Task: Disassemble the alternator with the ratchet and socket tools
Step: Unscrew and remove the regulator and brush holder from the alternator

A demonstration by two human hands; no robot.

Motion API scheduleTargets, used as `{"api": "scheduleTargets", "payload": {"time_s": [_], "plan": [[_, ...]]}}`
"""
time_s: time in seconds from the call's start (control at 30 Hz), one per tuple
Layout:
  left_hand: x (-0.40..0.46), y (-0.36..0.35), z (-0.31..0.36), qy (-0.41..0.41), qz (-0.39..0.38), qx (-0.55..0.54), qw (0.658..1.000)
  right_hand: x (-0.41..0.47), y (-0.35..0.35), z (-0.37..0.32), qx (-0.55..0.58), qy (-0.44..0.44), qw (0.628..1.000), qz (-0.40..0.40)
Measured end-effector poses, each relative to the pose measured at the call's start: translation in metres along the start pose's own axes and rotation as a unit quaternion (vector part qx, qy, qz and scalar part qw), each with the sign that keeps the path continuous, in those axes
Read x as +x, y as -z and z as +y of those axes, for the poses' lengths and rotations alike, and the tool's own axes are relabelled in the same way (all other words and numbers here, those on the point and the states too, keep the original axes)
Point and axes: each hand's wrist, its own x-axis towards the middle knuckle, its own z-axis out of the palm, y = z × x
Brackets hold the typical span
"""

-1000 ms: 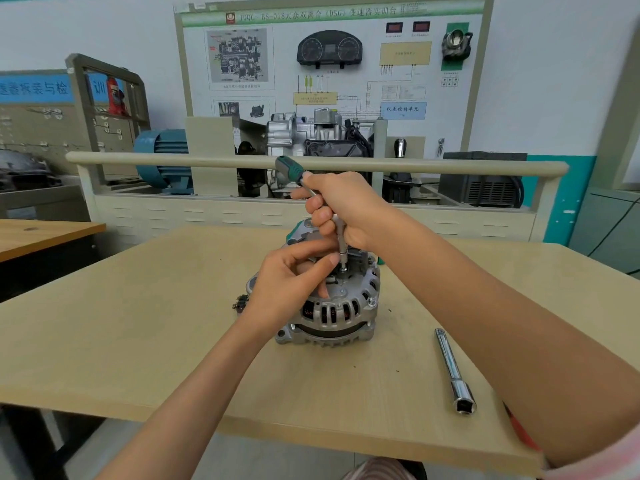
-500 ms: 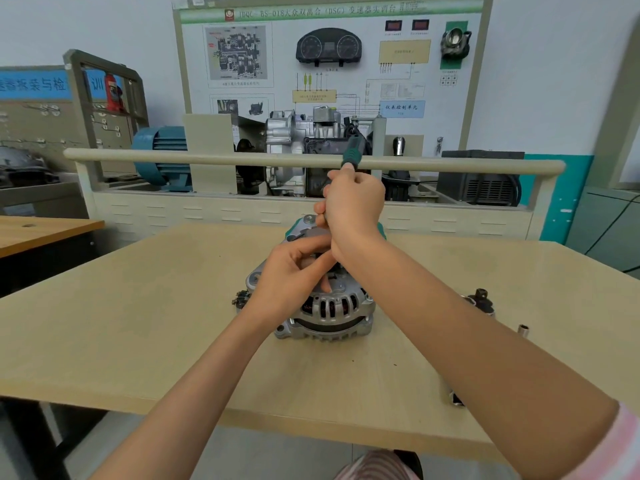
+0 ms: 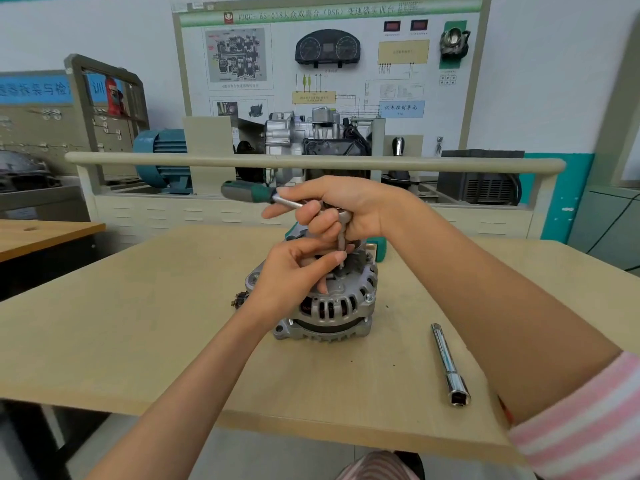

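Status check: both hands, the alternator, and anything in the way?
Right hand grips green-handled ratchet; left hand steadies its shaft. Silver alternator upright on table. Chrome extension bar lies clear, right.

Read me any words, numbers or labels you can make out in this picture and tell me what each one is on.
"DSG", with Chinese characters around it: green header strip of the wall training board.
"仪表控制单元": small blue label on that board.
Blue banner on the left: large Chinese characters, apparently mirrored, not readable.
Other board captions: too small or blurred.
Alternator, ratchet, extension bar: no readable text.
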Motion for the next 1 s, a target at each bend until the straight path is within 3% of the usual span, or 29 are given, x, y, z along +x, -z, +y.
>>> {"api": "scheduleTargets", "payload": {"time_s": [0.1,0.17,0.2,0.27,0.3,0.33,0.4,0.53,0.63,0.7,0.77,0.83,0.9,0.93,1.0], "plan": [[0.000,-0.001,-0.001,-0.003,0.025,-0.018,1.000,-0.004,-0.003,0.002,-0.007,0.018,1.000,0.004],[-0.001,-0.001,-0.001,-0.011,0.034,-0.033,0.999,0.000,-0.014,0.011,0.038,0.108,0.985,0.129],[-0.001,-0.001,-0.001,-0.019,0.034,-0.035,0.999,0.003,-0.021,0.018,0.077,0.173,0.955,0.229],[-0.003,0.000,-0.002,-0.031,0.033,-0.023,0.999,0.008,-0.034,0.031,0.158,0.290,0.848,0.414],[-0.004,0.000,-0.002,-0.031,0.034,-0.016,0.999,0.009,-0.037,0.034,0.194,0.318,0.808,0.457],[-0.004,-0.001,-0.003,-0.029,0.034,-0.013,0.999,0.010,-0.037,0.035,0.219,0.324,0.794,0.465],[-0.003,-0.001,-0.001,-0.025,0.030,-0.005,0.999,0.007,-0.029,0.030,0.221,0.277,0.836,0.419],[0.000,-0.001,-0.001,-0.010,0.008,0.014,1.000,-0.003,-0.005,0.011,0.117,0.094,0.977,0.151],[0.000,0.000,-0.002,-0.004,0.010,0.003,1.000,-0.008,0.001,0.005,0.035,0.043,0.998,0.035],[-0.001,0.000,-0.002,-0.010,0.019,-0.012,1.000,-0.008,-0.006,0.009,0.038,0.063,0.995,0.064],[-0.002,0.000,-0.001,-0.028,0.021,-0.021,0.999,-0.002,-0.020,0.019,0.078,0.155,0.965,0.198],[-0.005,0.000,0.000,-0.041,0.013,-0.018,0.999,0.007,-0.032,0.031,0.131,0.269,0.878,0.374],[-0.006,0.000,0.000,-0.039,0.019,-0.007,0.999,0.012,-0.036,0.032,0.184,0.313,0.811,0.458],[-0.005,0.000,0.000,-0.035,0.023,-0.002,0.999,0.013,-0.033,0.030,0.208,0.303,0.812,0.453],[-0.002,0.000,-0.002,-0.015,0.025,0.003,1.000,0.011,-0.021,0.023,0.208,0.231,0.880,0.358]]}}
